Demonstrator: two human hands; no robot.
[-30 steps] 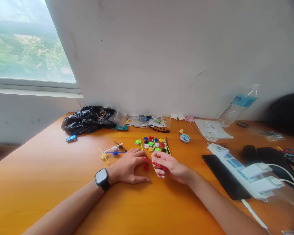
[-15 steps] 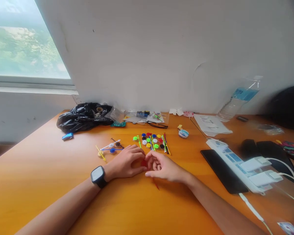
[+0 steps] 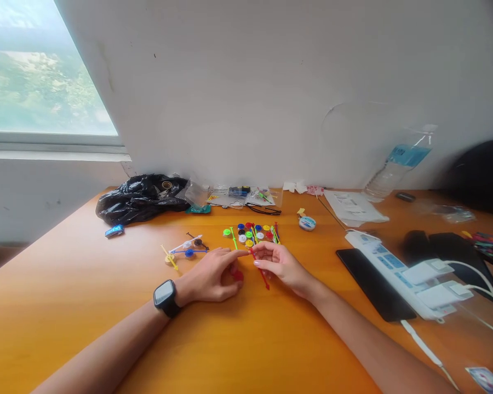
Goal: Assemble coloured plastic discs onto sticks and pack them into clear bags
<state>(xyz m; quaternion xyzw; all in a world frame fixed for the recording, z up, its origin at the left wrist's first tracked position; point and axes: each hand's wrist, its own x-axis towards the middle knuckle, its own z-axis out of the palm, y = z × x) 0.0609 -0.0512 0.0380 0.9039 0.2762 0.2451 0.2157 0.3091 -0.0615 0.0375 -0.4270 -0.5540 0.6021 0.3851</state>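
A red plastic arrow [image 3: 264, 279] is pinched between the thumb and fingers of my right hand [image 3: 286, 270], its pointed end slanting down toward me. My left hand [image 3: 211, 278], below a wrist with a black smartwatch [image 3: 165, 295], keeps a red round piece [image 3: 238, 276] between thumb and curled fingers. Its index finger stretches out to the arrow's upper end. Just beyond my hands lie several coloured discs [image 3: 241, 238] and loose arrows, among them a green arrow [image 3: 234, 239]. Left of them are arrows joined with round bases, such as a blue one [image 3: 189, 253] and a yellow one [image 3: 170, 258].
A black plastic bag [image 3: 135, 198] and a small blue packet [image 3: 114, 231] lie at the back left. On the right are a black phone [image 3: 373, 284], a white power strip [image 3: 388, 267] with chargers, and a leaning water bottle [image 3: 396, 169]. A round container [image 3: 308, 223] sits behind my right hand.
My hands have drawn slightly apart. The red arrow now shows clearly in my right fingers, and my left index finger has straightened toward its upper end.
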